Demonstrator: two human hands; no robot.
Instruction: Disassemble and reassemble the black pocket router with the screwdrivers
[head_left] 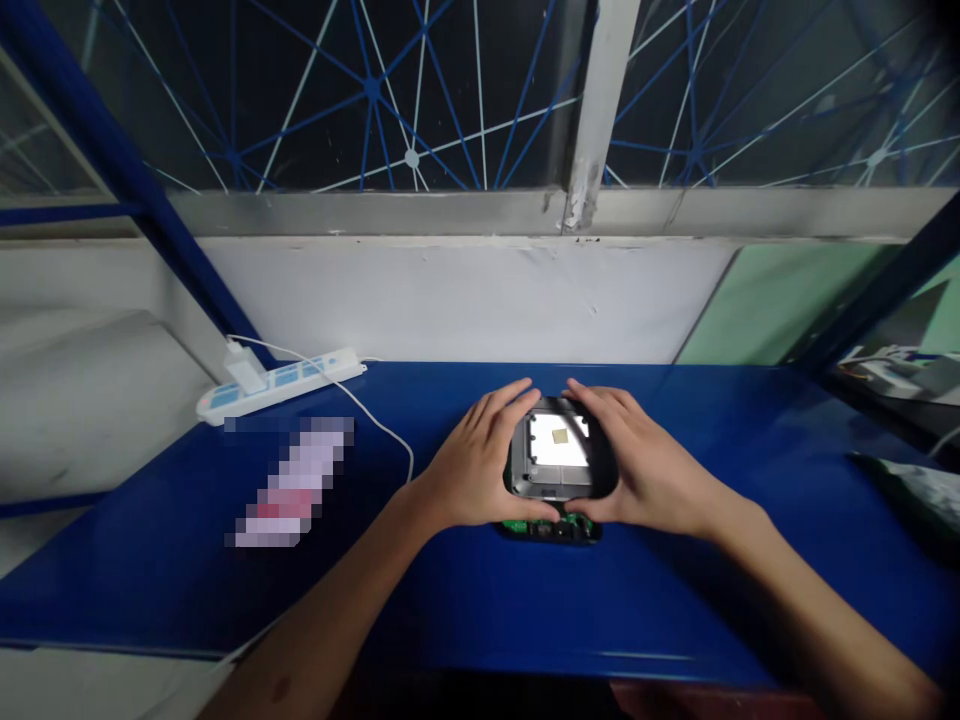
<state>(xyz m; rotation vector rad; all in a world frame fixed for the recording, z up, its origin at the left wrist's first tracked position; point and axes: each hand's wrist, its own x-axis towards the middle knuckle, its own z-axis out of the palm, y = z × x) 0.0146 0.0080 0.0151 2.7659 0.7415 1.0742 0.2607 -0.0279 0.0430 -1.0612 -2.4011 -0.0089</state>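
Observation:
A small black electronic device (556, 452) with a shiny metal plate on top lies on the blue table (675, 600). Green circuit board shows at its near edge (551, 527). My left hand (472, 465) cups the device's left side, fingers curled over its far edge. On the opposite side, my right hand (645, 465) grips it the same way. Both thumbs press along the near edge. A small tan square sits in the middle of the metal plate.
A white power strip (285, 380) with a plugged-in white charger lies at the table's back left, its cable running toward the device. A blurred pink and white object (289, 485) lies left of my hands. Clutter sits at the far right edge (907, 485). A white wall and window are behind.

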